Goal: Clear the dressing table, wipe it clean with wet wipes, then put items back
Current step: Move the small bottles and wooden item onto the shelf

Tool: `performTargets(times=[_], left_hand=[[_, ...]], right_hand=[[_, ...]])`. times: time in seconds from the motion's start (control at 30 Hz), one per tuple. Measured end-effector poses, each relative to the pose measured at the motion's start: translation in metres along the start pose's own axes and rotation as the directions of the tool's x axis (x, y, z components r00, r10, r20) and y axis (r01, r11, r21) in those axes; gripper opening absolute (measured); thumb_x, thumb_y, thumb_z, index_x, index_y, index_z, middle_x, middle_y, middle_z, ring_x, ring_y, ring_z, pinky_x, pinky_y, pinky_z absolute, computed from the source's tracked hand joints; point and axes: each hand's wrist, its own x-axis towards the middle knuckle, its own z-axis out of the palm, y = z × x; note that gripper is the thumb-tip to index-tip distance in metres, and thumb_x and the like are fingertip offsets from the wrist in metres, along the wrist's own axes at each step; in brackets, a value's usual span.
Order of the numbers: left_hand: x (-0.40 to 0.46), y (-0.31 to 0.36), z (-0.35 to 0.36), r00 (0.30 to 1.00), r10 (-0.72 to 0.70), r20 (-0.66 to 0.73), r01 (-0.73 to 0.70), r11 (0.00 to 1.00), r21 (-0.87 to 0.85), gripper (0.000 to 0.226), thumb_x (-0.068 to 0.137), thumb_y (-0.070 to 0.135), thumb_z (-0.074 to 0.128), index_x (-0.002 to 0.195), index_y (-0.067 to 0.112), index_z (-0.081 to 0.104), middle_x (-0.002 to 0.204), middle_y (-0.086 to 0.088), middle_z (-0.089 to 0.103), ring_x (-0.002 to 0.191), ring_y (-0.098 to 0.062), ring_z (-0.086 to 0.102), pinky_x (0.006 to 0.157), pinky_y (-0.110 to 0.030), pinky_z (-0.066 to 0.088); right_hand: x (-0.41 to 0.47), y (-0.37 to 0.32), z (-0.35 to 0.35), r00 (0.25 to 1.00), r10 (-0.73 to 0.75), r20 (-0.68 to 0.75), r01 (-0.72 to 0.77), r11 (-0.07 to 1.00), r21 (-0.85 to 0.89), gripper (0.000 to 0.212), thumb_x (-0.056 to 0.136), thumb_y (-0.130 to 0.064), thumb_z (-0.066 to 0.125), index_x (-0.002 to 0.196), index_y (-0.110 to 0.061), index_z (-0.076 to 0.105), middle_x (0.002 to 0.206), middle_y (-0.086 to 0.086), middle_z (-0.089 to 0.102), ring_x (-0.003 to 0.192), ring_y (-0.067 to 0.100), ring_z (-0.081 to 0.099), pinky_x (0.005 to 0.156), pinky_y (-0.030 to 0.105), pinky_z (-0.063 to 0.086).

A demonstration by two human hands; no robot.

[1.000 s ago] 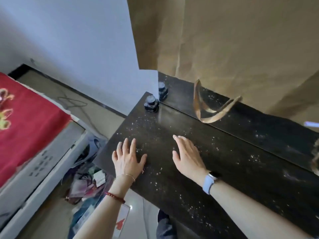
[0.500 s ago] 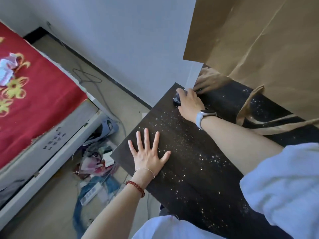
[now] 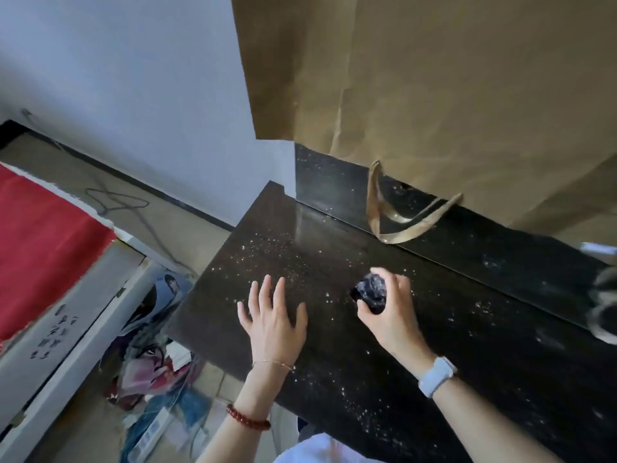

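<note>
Small dark bottle [image 3: 371,293] moved from corner into right hand [image 3: 390,315]; glossy speckled tabletop [image 3: 334,362].

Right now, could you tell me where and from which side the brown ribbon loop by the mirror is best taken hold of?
Take the ribbon loop at its low bend, where both strands meet in a point on the table. Come from the front: the mirror stands right behind it. The left hand is free and flat on the table, while the right hand holds a small dark jar.
</note>
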Motion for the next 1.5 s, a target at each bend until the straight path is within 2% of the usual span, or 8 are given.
performTargets(times=[0.17, 0.47, 0.6, 0.7, 0.83, 1.03, 1.13, 1.5], left_hand=[[-0.061, 0.098, 0.034, 0.951, 0.299, 0.075, -0.300, 0.954, 0.000, 0.054, 0.079, 0.045, 0.037, 0.120, 0.014, 0.053, 0.128, -0.011, 0.056, 0.122, -0.034, 0.048, 0.096, -0.060, 0.035], [-0.222, 0.309, 0.125, 0.632, 0.724, 0.274, -0.736, 0.672, -0.077, 0.054, 0.076, 0.042, 0.038, 0.119, 0.013, 0.052, 0.122, -0.010, 0.060, 0.114, -0.033, 0.055, 0.088, -0.052, 0.047], [-0.283, 0.393, 0.151, 0.520, 0.826, 0.216, -0.804, 0.559, -0.204, 0.060, 0.081, 0.036, 0.043, 0.134, 0.008, 0.037, 0.131, -0.015, 0.052, 0.120, -0.033, 0.049, 0.093, -0.044, 0.046], [-0.301, 0.447, 0.156, 0.595, 0.787, 0.161, -0.709, 0.609, -0.356, 0.070, 0.088, 0.021, 0.053, 0.142, 0.000, 0.013, 0.142, -0.021, 0.033, 0.130, -0.034, 0.034, 0.105, -0.038, 0.033], [-0.296, 0.475, 0.155, 0.714, 0.691, 0.112, -0.585, 0.677, -0.447, 0.061, 0.091, 0.008, 0.048, 0.140, -0.005, 0.014, 0.141, -0.025, 0.031, 0.129, -0.039, 0.035, 0.104, -0.041, 0.034], [-0.286, 0.471, 0.161, 0.686, 0.718, 0.121, -0.599, 0.651, -0.466, 0.062, 0.093, 0.010, 0.046, 0.143, 0.004, 0.010, 0.142, -0.021, 0.031, 0.122, -0.042, 0.043, 0.093, -0.041, 0.042], [-0.286, 0.471, 0.164, 0.695, 0.713, 0.095, -0.592, 0.641, -0.488, 0.063, 0.092, 0.009, 0.047, 0.143, 0.003, 0.011, 0.140, -0.022, 0.034, 0.123, -0.040, 0.043, 0.094, -0.039, 0.042], [-0.280, 0.466, 0.164, 0.660, 0.747, 0.083, -0.615, 0.600, -0.512, 0.062, 0.090, 0.009, 0.050, 0.142, 0.004, 0.016, 0.134, -0.023, 0.039, 0.120, -0.038, 0.046, 0.099, -0.044, 0.043]], right_hand=[[-0.103, 0.076, -0.093, 0.974, 0.160, -0.160, -0.168, 0.985, -0.042, 0.061, 0.068, -0.004, 0.076, 0.121, -0.015, 0.049, 0.107, 0.005, 0.042, 0.094, 0.012, 0.047, 0.086, 0.019, 0.039], [-0.273, 0.203, -0.264, 0.825, 0.255, -0.505, -0.310, 0.950, -0.026, 0.062, 0.062, -0.003, 0.076, 0.117, -0.013, 0.051, 0.101, 0.003, 0.043, 0.090, 0.010, 0.049, 0.087, 0.002, 0.032], [-0.326, 0.244, -0.324, 0.746, 0.325, -0.581, -0.377, 0.926, 0.034, 0.059, 0.068, -0.006, 0.076, 0.121, -0.013, 0.051, 0.105, 0.002, 0.041, 0.090, 0.016, 0.052, 0.083, 0.010, 0.035], [-0.339, 0.265, -0.359, 0.725, 0.336, -0.601, -0.376, 0.925, 0.063, 0.057, 0.074, -0.011, 0.072, 0.124, -0.020, 0.046, 0.106, -0.002, 0.037, 0.098, 0.014, 0.048, 0.084, 0.015, 0.035], [-0.320, 0.278, -0.388, 0.744, 0.293, -0.600, -0.318, 0.946, 0.067, 0.058, 0.075, -0.013, 0.071, 0.126, -0.020, 0.044, 0.106, -0.002, 0.035, 0.101, 0.015, 0.047, 0.087, 0.022, 0.040], [-0.289, 0.292, -0.416, 0.581, 0.329, -0.745, -0.414, 0.907, 0.078, 0.056, 0.072, -0.012, 0.072, 0.122, -0.013, 0.047, 0.110, 0.012, 0.044, 0.101, 0.023, 0.045, 0.083, 0.018, 0.037], [-0.287, 0.304, -0.439, 0.508, 0.374, -0.775, -0.505, 0.859, 0.084, 0.058, 0.075, -0.014, 0.071, 0.126, -0.012, 0.045, 0.116, 0.019, 0.042, 0.109, 0.033, 0.044, 0.091, 0.036, 0.042], [-0.243, 0.339, -0.465, 0.550, 0.492, -0.675, -0.649, 0.760, 0.025, 0.070, 0.084, -0.028, 0.065, 0.142, -0.013, 0.029, 0.124, 0.028, 0.037, 0.112, 0.045, 0.038, 0.097, 0.049, 0.035]])
